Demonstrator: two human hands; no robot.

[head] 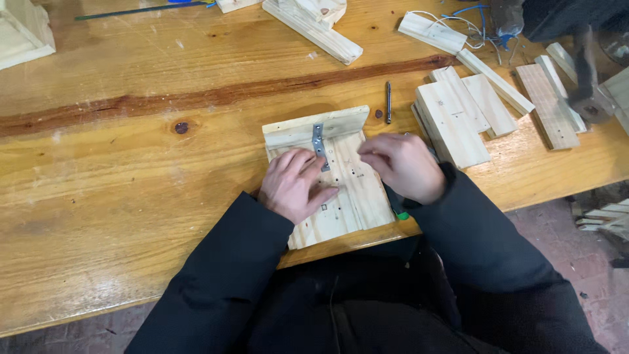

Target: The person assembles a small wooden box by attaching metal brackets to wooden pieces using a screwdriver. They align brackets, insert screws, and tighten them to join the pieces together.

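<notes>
A pale wooden board assembly [350, 190] lies near the front edge of the workbench [131, 170], with an upright wooden strip [314, 126] across its far end. A grey metal angle bracket [319, 145] joins the strip and the board. My left hand [293, 185] rests flat on the board, its fingertips touching the bracket's lower end. My right hand [401, 164] hovers at the board's right edge with the fingers curled together, pinching something too small to make out.
A dark metal bit [388, 101] lies just beyond the board. Several cut wooden pieces [452, 118] are stacked to the right, with more planks [553, 101] further right. Wood blocks [321, 26] and white and blue wires [468, 26] lie at the back. A hammer-like tool [590, 98] is at far right.
</notes>
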